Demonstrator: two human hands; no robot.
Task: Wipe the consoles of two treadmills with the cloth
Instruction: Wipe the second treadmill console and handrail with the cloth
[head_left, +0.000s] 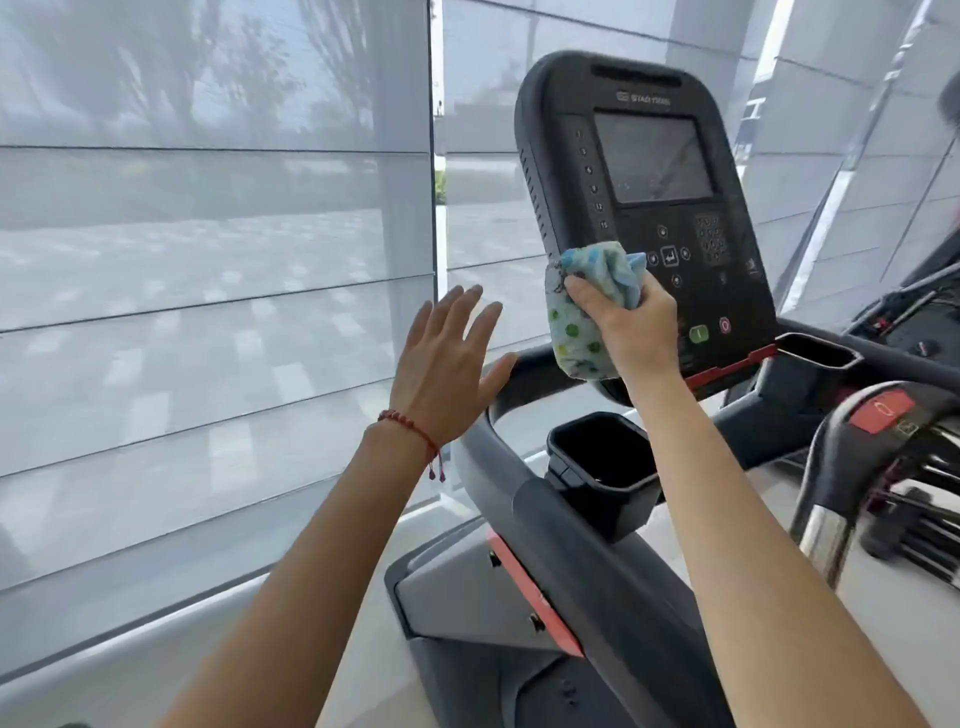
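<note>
While your right hand bunches the cloth in a firm closed grip, you press that cloth against the lower left edge of the console, up at about one o'clock from the middle of your view. The cloth is pale blue with green and yellow dots; its upper folds poke out above your knuckles and touch the button panel, while a longer flap hangs down past your thumb at the console's bottom corner. The dark screen sits above the cloth, uncovered, and the green button and red button lie just to the three o'clock side of your wrist. Your left hand is wide open, fingers spread and holding nothing, raised near the centre of the view; its thumb reaches toward the curved grey handrail, though I cannot tell whether it touches. A red string bracelet circles that wrist. Below the console, at about five o'clock from the cloth, a black cup holder stands open. Over at three o'clock, at the far edge, part of a second treadmill shows, and nearer you a handle with a red stop pad. Sheer window blinds fill the whole nine o'clock side.
</note>
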